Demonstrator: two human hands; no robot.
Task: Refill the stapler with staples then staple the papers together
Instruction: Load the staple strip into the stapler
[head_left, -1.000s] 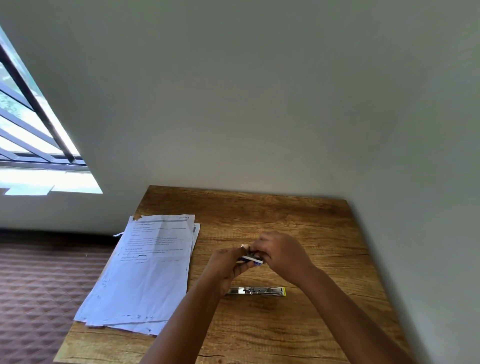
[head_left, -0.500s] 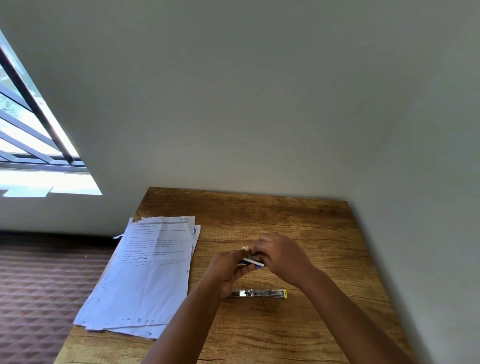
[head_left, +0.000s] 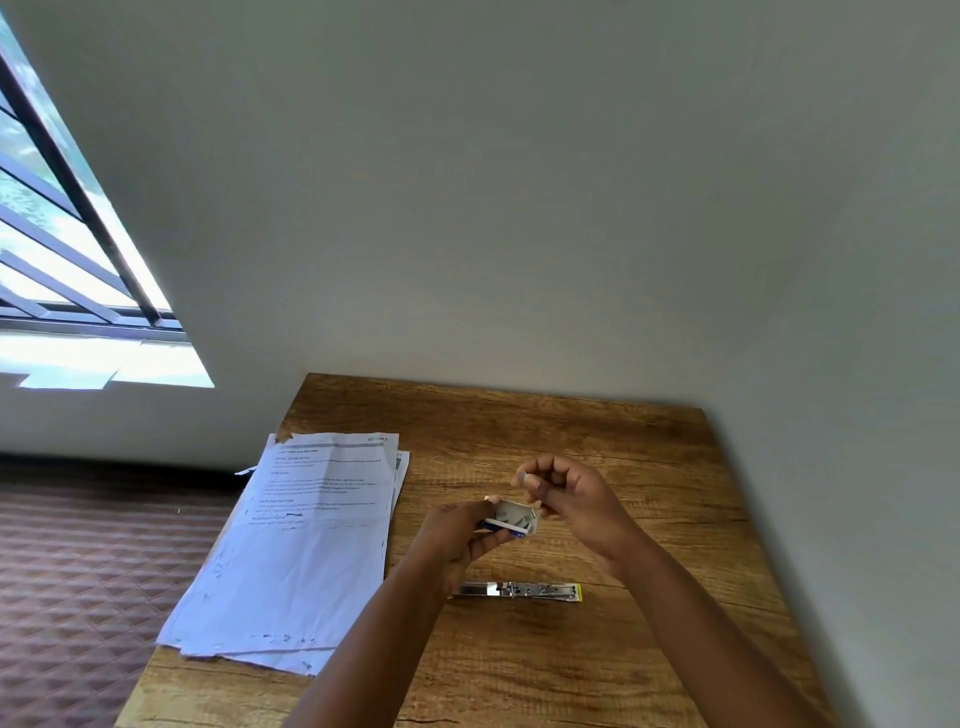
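My left hand grips a small white and blue staple box, held open above the wooden table. Just above the box, my right hand pinches a small grey strip of staples between thumb and fingertips. The stapler lies flat and opened out on the table below my hands, silver with a yellow right end; my left forearm hides its left end. A stack of printed white papers lies on the left part of the table, hanging over its left edge.
The table stands in a corner, with grey walls behind it and to its right. Left of the table is a brown patterned floor and a barred window.
My right hand has lifted up out of the box with a strip of staples pinched in its fingers. The box now shows its open inside. The stapler and papers have not moved.
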